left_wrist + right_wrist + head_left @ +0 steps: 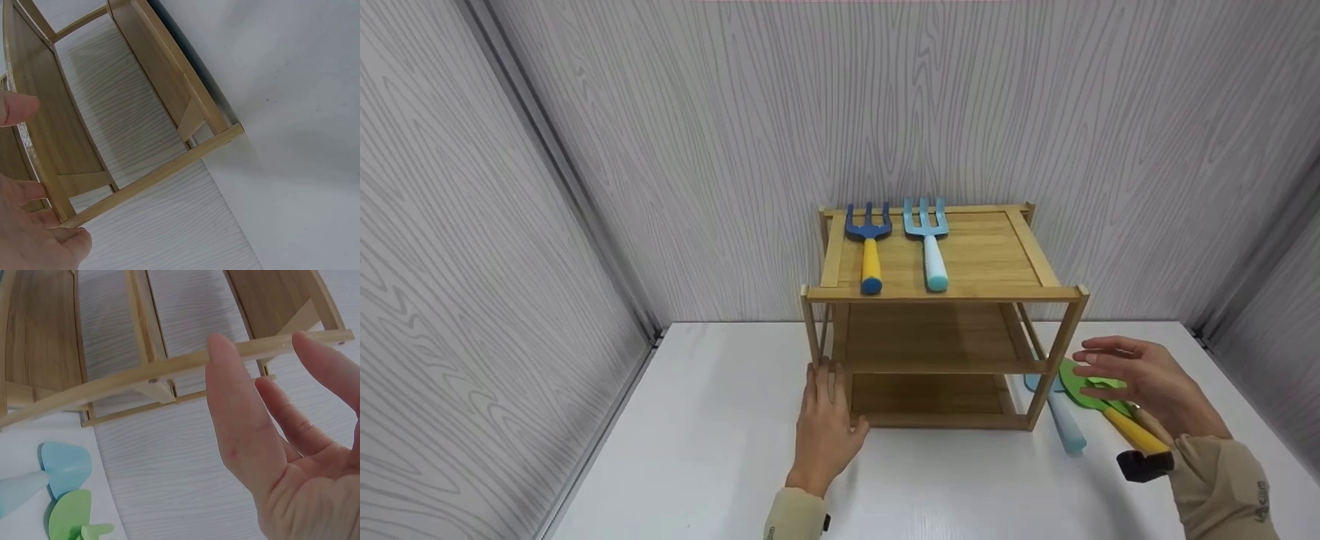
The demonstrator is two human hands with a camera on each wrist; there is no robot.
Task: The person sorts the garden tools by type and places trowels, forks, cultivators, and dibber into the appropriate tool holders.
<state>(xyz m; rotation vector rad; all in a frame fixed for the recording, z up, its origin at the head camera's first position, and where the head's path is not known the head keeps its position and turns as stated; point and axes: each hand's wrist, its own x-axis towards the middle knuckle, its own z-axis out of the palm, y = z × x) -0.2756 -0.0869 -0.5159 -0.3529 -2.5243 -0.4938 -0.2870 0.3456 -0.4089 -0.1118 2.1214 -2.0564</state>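
A three-tier wooden shelf rack (941,292) stands in front of me. On its top board lie a dark blue hand fork (871,251) with a yellow handle and a light blue hand fork (931,247), side by side with tines to the back. My left hand (826,431) touches the rack's left front post near the middle tier, its fingers extended and thumb apart. Beside the right front post is my right hand (1147,382), raised with loosely bent fingers and holding nothing. In the right wrist view its fingers (242,410) show in front of the rack's frame.
On the white table (720,442), right of the rack, lie a light blue trowel (1065,424), a green trowel (1080,386) with a yellow handle, and another green tool partly hidden behind my right hand. Grey wood-patterned walls (697,150) stand behind and at both sides.
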